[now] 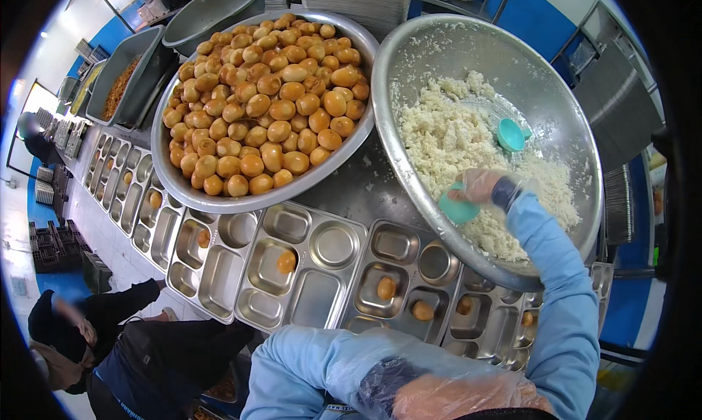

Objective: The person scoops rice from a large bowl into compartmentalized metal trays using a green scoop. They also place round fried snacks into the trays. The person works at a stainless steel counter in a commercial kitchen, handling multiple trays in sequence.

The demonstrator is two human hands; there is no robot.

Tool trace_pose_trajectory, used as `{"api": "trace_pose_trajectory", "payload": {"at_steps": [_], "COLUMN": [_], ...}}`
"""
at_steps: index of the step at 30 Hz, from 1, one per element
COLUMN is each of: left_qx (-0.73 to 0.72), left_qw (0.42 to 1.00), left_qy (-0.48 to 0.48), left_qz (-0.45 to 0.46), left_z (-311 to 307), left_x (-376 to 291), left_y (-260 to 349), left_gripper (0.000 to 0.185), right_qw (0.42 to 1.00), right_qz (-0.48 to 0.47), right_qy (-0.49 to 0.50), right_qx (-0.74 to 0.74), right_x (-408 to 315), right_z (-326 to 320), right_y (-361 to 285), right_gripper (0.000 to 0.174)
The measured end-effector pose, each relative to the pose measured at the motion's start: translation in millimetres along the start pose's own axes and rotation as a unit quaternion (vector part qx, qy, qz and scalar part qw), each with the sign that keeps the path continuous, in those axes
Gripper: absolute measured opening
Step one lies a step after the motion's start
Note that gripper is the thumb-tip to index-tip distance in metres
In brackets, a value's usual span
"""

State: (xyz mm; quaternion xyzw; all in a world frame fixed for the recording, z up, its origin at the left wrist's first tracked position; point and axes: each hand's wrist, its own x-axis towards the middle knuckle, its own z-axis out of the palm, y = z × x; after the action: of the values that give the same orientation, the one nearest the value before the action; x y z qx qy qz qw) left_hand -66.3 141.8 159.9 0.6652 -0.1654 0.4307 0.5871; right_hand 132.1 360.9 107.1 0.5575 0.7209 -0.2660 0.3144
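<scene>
My right hand (482, 185), in a clear plastic glove, grips a teal plastic scoop (458, 206) inside a large metal bowl (406, 162) of white rice (444, 129). A second teal scoop (511, 135) rests on the rice farther in. Across my body at the bottom lies my left hand (471, 392), also gloved; its fingers are blurred and partly cut off, so its grip is unclear. Below the bowl runs a row of steel compartment trays (317, 296). Single brown eggs sit in several of them, while one tray holds an egg (386, 288) and another egg (423, 311) in separate compartments.
A wide metal basin (258, 205) heaped with brown eggs (274, 101) stands left of the rice bowl. Beyond it are a grey tub (118, 93) of shredded brown food and an oval grey tub (214, 14). Stacked trays (356, 5) rise behind. A person (126, 359) stands at lower left.
</scene>
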Motion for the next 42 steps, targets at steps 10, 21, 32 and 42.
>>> {"api": "trace_pose_trajectory", "payload": {"at_steps": [10,21,32,42], "left_qx": [-0.012,-0.012,-0.014,-0.022], "left_qw": [0.999,0.999,1.0,1.0], "left_qy": [0.017,0.018,0.01,-0.008], "left_qz": [0.024,0.035,0.012,0.021], "left_z": [-8.1,-20.8,-29.3,-22.2], "left_x": [0.2,-2.6,-3.6,-0.2], "left_y": [-3.1,-1.2,-3.8,-3.4], "left_gripper": [0.021,0.021,0.021,0.022], "right_qw": [0.993,0.96,0.978,0.935], "right_qz": [0.079,0.229,0.077,0.116], "right_qy": [0.084,0.149,0.132,0.286], "right_qx": [-0.005,0.057,0.143,0.175], "right_x": [16.5,31.7,-4.1,-21.0], "right_z": [9.5,-6.2,-2.6,3.5], "right_y": [48.4,88.8,88.8,124.6], "right_gripper": [0.06,0.081,0.082,0.076]}}
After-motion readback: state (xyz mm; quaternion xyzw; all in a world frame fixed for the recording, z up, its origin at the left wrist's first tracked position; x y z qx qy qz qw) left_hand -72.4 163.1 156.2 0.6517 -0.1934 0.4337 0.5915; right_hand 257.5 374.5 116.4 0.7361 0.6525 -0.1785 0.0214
